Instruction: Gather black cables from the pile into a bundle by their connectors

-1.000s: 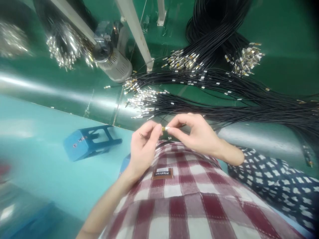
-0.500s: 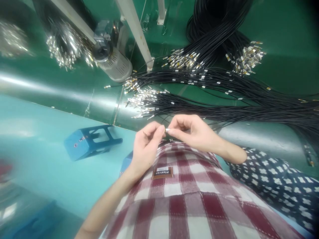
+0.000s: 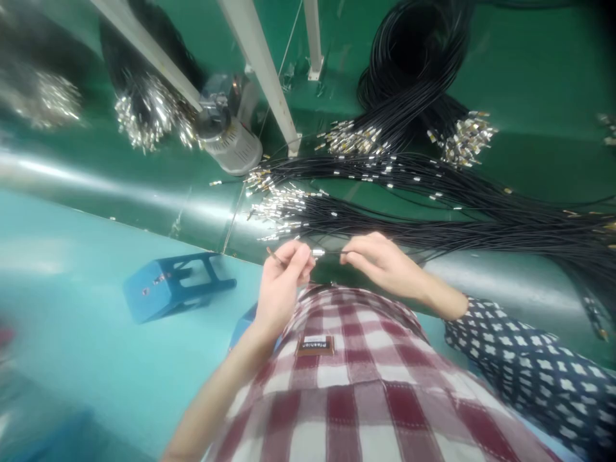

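Note:
Just above my checked apron, both hands are on one thin black cable (image 3: 332,252). My left hand (image 3: 285,276) is closed at the cable's end, where a small silvery-white connector (image 3: 317,253) sticks out at the fingertips. A thin brownish pin-like piece (image 3: 273,255) pokes out on the far side of that hand; whether it belongs to the connector is hidden by the fingers. My right hand (image 3: 380,262) pinches the cable a short way to the right of the connector. Beyond the hands lies a bundle of black cables (image 3: 385,221) with silvery connector ends (image 3: 283,204).
The green worktable (image 3: 529,70) carries more cable bundles, one a coil (image 3: 414,51). A grey-white machine (image 3: 231,144) and pale metal posts (image 3: 262,67) stand behind on the left. A blue stool (image 3: 168,285) is on the light floor, left of me.
My right hand has slid right along the cable, away from my left hand, baring the connector and a stretch of cable. The view has shifted slightly.

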`<move>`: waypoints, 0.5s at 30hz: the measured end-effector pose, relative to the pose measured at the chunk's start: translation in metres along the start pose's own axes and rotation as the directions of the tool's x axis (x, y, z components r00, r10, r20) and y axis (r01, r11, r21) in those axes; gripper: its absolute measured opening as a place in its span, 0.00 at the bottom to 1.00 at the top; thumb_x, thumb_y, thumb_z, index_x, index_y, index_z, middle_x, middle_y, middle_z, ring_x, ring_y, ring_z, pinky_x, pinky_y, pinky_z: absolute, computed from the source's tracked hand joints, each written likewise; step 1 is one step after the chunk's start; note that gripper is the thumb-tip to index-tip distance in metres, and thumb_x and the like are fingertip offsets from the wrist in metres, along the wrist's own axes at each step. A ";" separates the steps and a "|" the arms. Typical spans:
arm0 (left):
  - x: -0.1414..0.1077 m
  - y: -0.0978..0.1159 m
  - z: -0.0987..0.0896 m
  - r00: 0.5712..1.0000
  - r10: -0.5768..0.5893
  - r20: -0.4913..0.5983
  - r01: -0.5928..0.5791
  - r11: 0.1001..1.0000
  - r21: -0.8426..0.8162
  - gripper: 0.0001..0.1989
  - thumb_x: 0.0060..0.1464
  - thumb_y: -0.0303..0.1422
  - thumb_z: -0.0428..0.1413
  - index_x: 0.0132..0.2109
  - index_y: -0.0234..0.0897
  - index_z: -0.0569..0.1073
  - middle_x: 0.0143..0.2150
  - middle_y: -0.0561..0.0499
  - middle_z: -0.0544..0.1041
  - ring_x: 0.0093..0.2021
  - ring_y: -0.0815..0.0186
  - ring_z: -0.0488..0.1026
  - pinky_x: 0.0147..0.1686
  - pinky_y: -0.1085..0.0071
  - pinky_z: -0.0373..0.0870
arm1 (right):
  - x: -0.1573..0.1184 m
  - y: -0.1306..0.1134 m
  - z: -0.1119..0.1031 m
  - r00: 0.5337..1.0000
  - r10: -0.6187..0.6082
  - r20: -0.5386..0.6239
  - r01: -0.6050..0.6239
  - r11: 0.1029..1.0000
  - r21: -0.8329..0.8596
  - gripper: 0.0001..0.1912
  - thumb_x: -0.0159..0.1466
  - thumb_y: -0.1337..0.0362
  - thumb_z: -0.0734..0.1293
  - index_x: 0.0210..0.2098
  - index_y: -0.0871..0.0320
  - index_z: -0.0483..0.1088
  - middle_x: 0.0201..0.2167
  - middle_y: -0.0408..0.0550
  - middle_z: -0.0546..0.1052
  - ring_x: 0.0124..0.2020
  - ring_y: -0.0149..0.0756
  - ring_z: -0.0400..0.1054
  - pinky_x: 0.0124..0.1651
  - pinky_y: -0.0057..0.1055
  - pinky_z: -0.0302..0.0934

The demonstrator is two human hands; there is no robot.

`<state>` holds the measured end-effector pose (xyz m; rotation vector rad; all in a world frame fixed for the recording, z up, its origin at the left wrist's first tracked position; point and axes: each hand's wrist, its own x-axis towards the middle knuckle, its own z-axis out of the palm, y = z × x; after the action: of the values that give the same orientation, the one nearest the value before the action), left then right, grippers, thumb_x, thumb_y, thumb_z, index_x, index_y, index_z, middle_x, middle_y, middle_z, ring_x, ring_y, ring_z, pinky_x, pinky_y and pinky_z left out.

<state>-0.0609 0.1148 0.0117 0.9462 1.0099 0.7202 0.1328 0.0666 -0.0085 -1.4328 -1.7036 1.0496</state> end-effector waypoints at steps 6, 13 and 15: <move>0.011 -0.014 0.027 0.998 -0.043 0.051 0.052 0.978 -0.202 0.21 0.48 0.43 0.65 0.46 0.36 0.76 0.26 0.57 0.63 0.22 0.78 0.53 0.22 0.78 0.54 | 0.002 0.008 0.016 0.988 0.085 -0.125 -0.086 0.996 0.004 0.17 0.71 0.60 0.56 0.28 0.57 0.68 0.19 0.38 0.66 0.21 0.28 0.59 0.34 0.28 0.51; 0.022 -0.029 0.043 0.998 0.005 -0.065 -0.013 0.993 -0.120 0.14 0.54 0.41 0.61 0.31 0.33 0.77 0.27 0.54 0.67 0.23 0.76 0.56 0.24 0.78 0.59 | -0.008 0.031 0.023 0.995 -0.006 -0.101 -0.027 0.947 -0.321 0.13 0.72 0.61 0.57 0.38 0.58 0.71 0.31 0.46 0.78 0.32 0.33 0.68 0.43 0.31 0.56; 0.024 -0.031 0.045 0.995 0.064 -0.082 -0.077 0.983 -0.168 0.16 0.55 0.41 0.60 0.27 0.33 0.73 0.29 0.53 0.69 0.26 0.75 0.60 0.27 0.77 0.61 | -0.018 0.053 0.013 0.997 -0.021 -0.072 -0.010 0.909 -0.416 0.12 0.72 0.63 0.57 0.41 0.58 0.71 0.37 0.49 0.79 0.39 0.35 0.70 0.49 0.34 0.56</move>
<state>-0.0077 0.1079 -0.0148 0.8127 0.9679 0.8936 0.1482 0.0511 -0.0621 -1.7017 -1.9536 0.6376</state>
